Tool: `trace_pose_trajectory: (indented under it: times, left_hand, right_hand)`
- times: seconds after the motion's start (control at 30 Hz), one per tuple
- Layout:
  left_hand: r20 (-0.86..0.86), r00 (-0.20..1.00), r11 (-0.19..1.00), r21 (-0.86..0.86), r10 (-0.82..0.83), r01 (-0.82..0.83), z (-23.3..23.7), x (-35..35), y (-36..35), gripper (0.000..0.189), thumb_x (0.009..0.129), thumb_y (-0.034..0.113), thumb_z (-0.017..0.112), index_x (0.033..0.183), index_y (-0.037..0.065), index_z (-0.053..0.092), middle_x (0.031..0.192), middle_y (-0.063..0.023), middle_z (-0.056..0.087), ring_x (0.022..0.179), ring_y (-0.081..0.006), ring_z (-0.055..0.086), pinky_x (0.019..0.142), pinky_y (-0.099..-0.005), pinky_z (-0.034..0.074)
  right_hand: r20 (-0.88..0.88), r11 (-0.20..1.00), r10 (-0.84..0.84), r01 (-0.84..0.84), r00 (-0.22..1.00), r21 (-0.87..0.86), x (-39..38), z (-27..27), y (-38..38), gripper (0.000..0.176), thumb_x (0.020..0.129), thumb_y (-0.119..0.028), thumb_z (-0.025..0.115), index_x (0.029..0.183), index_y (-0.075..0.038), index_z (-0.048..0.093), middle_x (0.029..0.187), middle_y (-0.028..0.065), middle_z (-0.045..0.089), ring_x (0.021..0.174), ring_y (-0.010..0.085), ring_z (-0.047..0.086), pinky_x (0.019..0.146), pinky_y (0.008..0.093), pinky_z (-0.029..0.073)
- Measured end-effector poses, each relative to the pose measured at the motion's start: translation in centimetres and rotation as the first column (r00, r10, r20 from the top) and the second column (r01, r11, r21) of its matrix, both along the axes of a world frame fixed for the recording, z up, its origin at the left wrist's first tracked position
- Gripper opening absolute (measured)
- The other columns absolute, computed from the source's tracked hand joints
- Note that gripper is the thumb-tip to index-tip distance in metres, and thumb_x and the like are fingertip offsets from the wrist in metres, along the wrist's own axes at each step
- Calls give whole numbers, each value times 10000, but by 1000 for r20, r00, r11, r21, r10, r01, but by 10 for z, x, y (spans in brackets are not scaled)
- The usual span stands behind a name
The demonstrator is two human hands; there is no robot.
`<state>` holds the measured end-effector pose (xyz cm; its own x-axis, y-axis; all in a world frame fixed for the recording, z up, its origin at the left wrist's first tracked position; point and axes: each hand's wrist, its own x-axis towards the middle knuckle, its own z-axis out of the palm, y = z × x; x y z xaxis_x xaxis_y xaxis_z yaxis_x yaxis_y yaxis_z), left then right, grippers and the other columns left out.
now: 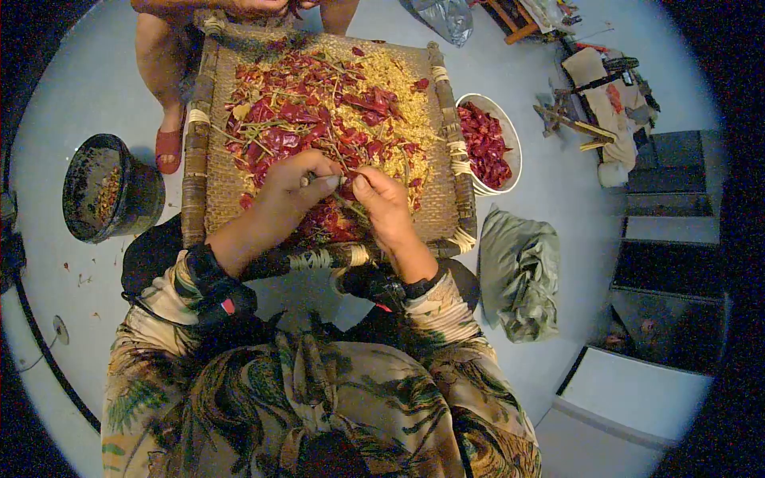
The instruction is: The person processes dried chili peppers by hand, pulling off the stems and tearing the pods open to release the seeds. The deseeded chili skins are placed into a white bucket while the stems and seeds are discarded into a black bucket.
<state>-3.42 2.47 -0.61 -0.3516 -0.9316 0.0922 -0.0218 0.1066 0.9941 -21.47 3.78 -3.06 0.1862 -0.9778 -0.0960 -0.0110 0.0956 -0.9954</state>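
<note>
Both of my hands meet over the near part of a woven tray (223, 203) with a wooden frame. My left hand (296, 191) is closed, its thumb and fingers pinching a thin stem at a dried red chili. Close beside it, my right hand (382, 203) is closed in a pinch at the same small piece; what its fingertips hold is too small to name. Dried red chilies (280, 142) with stems lie spread under and beyond my hands, and yellow seeds (406, 99) cover the tray's right side.
A white bucket of red chilies (484, 147) stands right of the tray, a green sack (522, 271) below it. At left is a black bucket (131, 199). Another person's legs and hands (259, 6) are at the far edge. A white box (637, 390) stands lower right.
</note>
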Motion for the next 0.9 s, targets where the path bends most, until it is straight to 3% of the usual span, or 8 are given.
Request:
trace_pose_trajectory:
  times: [0.17, 0.27, 0.37, 0.47, 0.57, 0.77, 0.87, 0.9]
  left_hand:
    - [-180, 981, 997, 35, -66, 74, -12, 2, -3, 80, 851, 93, 565, 805, 34, 534, 898, -35, 582, 734, -120, 511, 662, -255, 416]
    - [-337, 941, 937, 323, -19, 135, -2, 10, -2, 75, 845, 98, 566, 795, 54, 531, 897, -39, 584, 619, -82, 455, 559, -219, 375]
    - [-456, 890, 944, 298, 9, 143, -7, 19, -10, 80, 848, 117, 558, 804, 60, 522, 809, -36, 576, 538, -58, 385, 493, -203, 313]
    - [-419, 908, 929, 339, 9, 147, 4, 31, -16, 113, 869, 152, 543, 820, 56, 509, 708, -18, 537, 529, -67, 389, 492, -213, 312]
    - [-394, 913, 958, 288, 104, 15, 10, 53, -20, 156, 893, 230, 525, 850, 82, 499, 649, 15, 457, 511, -73, 394, 456, -225, 324]
    - [-353, 844, 911, 236, 404, -338, 32, 137, -13, 163, 923, 207, 482, 884, 53, 519, 621, 19, 448, 476, -53, 345, 449, -199, 281]
    - [-52, 690, 691, 107, 722, -715, 29, 195, -10, 207, 919, 223, 485, 941, 35, 567, 619, 30, 481, 507, -45, 377, 471, -180, 294]
    - [16, 658, 657, 38, 753, -753, 20, 222, -8, 225, 913, 235, 491, 951, 33, 581, 644, 31, 495, 525, -40, 385, 479, -179, 300]
  right_hand:
    - [376, 980, -55, -22, 925, 198, 6, -1, 3, 233, 899, -184, 533, 1051, -10, 564, 870, -4, 589, 818, 99, 531, 769, 247, 437]
    - [604, 986, 10, -110, 797, 128, -8, -13, -8, 191, 906, -195, 523, 997, -30, 551, 869, 24, 590, 830, 150, 563, 807, 287, 458]
    - [622, 991, 125, -128, 773, -39, -20, -9, -23, 178, 910, -224, 514, 944, -51, 537, 833, 40, 582, 834, 190, 586, 837, 335, 469]
    - [522, 992, -30, -41, 853, 123, -18, -10, -23, 200, 916, -254, 501, 929, -58, 536, 817, 47, 591, 843, 199, 599, 856, 369, 470]
    - [436, 985, 7, -80, 900, 150, -15, -8, -23, 223, 921, -280, 486, 937, -64, 538, 810, 46, 594, 843, 194, 606, 850, 369, 472]
    - [419, 968, -129, 22, 899, 250, -21, -15, -28, 198, 913, -255, 505, 931, -58, 522, 784, 54, 560, 777, 189, 591, 811, 345, 495]
    - [413, 974, -83, -14, 907, 225, -21, -18, -29, 206, 922, -255, 472, 925, -61, 544, 814, 45, 587, 777, 167, 586, 832, 383, 495]
    - [399, 972, -85, -11, 913, 234, -21, -18, -28, 199, 923, -245, 469, 928, -61, 546, 815, 47, 588, 776, 167, 587, 831, 386, 497]
